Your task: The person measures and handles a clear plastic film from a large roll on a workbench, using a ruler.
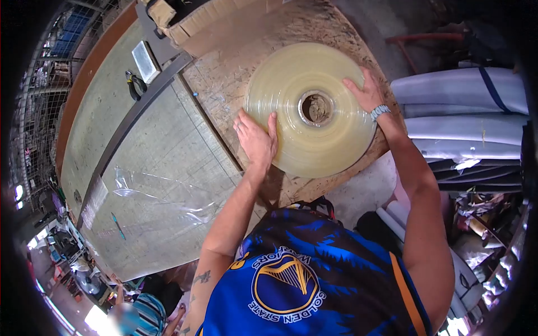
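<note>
A large roll of clear, yellowish plastic film (291, 67) lies flat on a worn wooden board (218, 61); its round core shows in the middle. My left hand (256, 139) holds the roll's left edge, with the thumb over the top face and the fingers bent at the side. At the upper right edge, my right hand (365, 94) grips the roll, its thumb on top and its fingers partly hidden behind the rim. A watch (380, 112) is on my right wrist.
Left of the board is a grey table (162, 134) with a long metal ruler (131, 115), pliers (135, 85), a metal block (145, 61), a clear plastic sheet (168, 193) and a thin blue tool (118, 225). Wrapped rolls (459, 129) stand right. A person (148, 313) is at lower left.
</note>
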{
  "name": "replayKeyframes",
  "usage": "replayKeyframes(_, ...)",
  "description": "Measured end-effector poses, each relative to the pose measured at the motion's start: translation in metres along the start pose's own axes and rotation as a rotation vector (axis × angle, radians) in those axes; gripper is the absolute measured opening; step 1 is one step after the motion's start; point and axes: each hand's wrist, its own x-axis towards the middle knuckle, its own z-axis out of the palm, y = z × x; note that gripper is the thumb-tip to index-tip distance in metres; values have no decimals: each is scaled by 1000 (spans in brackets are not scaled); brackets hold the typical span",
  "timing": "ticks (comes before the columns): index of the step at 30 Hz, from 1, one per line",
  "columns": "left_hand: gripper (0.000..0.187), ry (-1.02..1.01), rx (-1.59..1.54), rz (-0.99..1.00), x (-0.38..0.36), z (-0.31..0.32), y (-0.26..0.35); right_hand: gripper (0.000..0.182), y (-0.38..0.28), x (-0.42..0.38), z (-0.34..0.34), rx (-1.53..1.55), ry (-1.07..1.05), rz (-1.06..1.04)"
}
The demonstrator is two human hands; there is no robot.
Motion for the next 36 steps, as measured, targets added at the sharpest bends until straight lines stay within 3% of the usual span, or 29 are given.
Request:
replayKeyframes(3,86,-16,-34,175,30,2,-11,79,24,-26,25,-126,265,55)
replayKeyframes(8,87,-293,-45,392,107,-6,-6,72,12,-89,37,139,277,282)
replayKeyframes(10,87,-401,-90,459,133,-3,5,67,15,-112,55,163,353,322)
replayKeyframes(13,86,-374,-54,664,170,26,11,57,6,-142,91,166,583,308)
replayKeyframes(16,83,-573,-43,620,186,15,41,52,-11,-166,98,154,720,329)
replayKeyframes(18,82,-460,-72,536,183,25,25,57,-23,-164,93,151,655,400)
replayKeyframes(20,83,-478,-147,368,161,-1,7,64,-27,-164,89,113,645,434)
replayKeyframes(22,80,-647,-218,348,125,-57,-22,72,-22,-163,96,44,723,447)
replayKeyframes(26,56,-416,-106,472,33,-93,-102,78,-26,-163,96,6,697,551)
replayKeyframes(29,38,-401,69,406,18,-104,-107,83,-23,-163,97,-24,630,604)
replayKeyframes(32,20,-381,214,534,16,-139,-137,86,-26,-162,87,31,628,568)
replayKeyframes(34,6,-445,265,405,13,-188,-171,86,-27,-162,90,47,642,568)
replayKeyframes(36,8,-559,350,243,11,-229,-206,89,-21,-161,94,26,636,589)
